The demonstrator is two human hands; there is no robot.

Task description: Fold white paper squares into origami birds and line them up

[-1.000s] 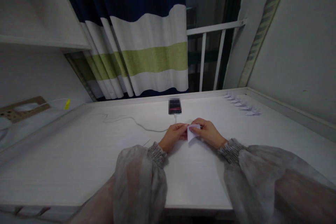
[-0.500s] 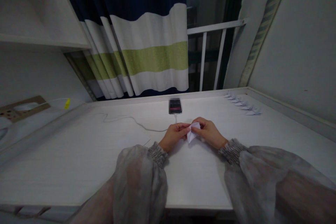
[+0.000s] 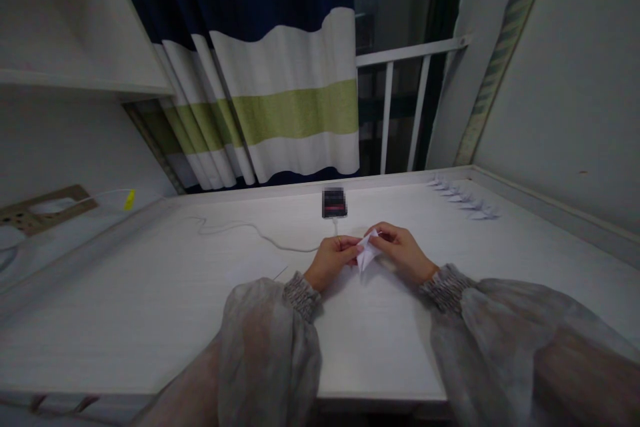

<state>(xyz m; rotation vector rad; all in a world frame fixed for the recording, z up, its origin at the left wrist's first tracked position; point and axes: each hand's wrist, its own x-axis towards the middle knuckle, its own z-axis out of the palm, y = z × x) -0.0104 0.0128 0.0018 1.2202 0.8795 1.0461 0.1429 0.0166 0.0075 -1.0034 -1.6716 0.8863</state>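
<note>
Between my two hands is a small piece of folded white paper (image 3: 367,256), with a pointed end hanging down toward me. My left hand (image 3: 332,261) pinches its left edge between thumb and fingers. On the other side, my right hand (image 3: 403,251) is closed on the paper's upper right part. The fingertips behind the paper are partly hidden. Both hands are low over the middle of the white desk (image 3: 380,347). At the desk's far right, several folded white paper figures (image 3: 463,198) stand in a slanting row.
A phone-like device (image 3: 334,203) with a blurred screen lies beyond my hands. Its white cable (image 3: 270,240) curves off to the left. A socket panel (image 3: 47,210) is on the left wall. A striped curtain (image 3: 295,107) hangs behind the desk, and a wall borders the right side.
My right hand has shifted slightly, and the paper is tilted a little differently, showing more of its folds. My left hand is almost where it was.
</note>
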